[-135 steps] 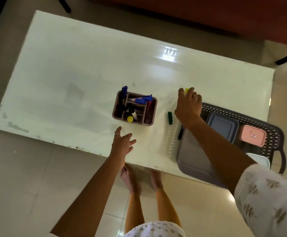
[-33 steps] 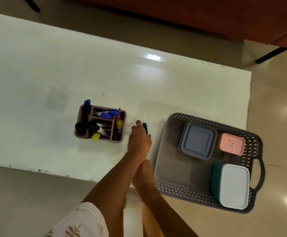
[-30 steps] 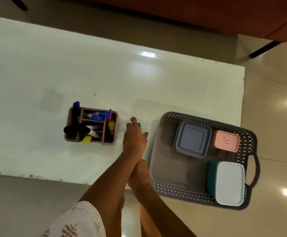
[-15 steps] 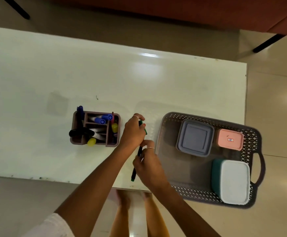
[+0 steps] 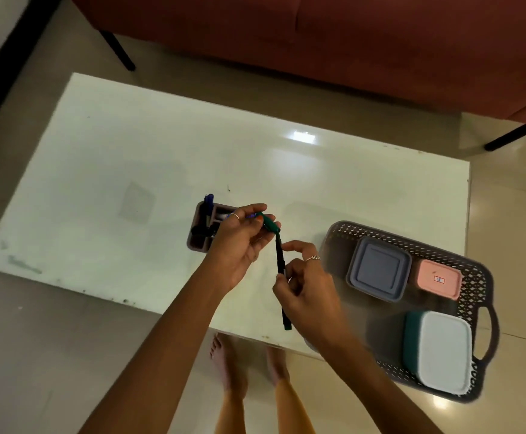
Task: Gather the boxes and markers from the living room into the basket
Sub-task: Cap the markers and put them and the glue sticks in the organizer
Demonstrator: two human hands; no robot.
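Both hands raised above the white table (image 5: 99, 170). The left hand (image 5: 239, 242) pinches a green cap (image 5: 269, 225) between thumb and fingertips; the right hand (image 5: 308, 296) pinches the dark marker (image 5: 280, 277) near its middle, the barrel running down towards the table's near edge. Cap and marker tip meet or nearly meet; which cannot be told. Half a second ago both hands were lower and closer together over the table; now they are lifted, and the left hand covers part of the marker holder (image 5: 202, 227). The basket (image 5: 487, 296) sits at the table's right end, as before, holding a grey-blue box (image 5: 379, 269), a pink box (image 5: 438, 278) and a white-lidded teal box (image 5: 440, 352)
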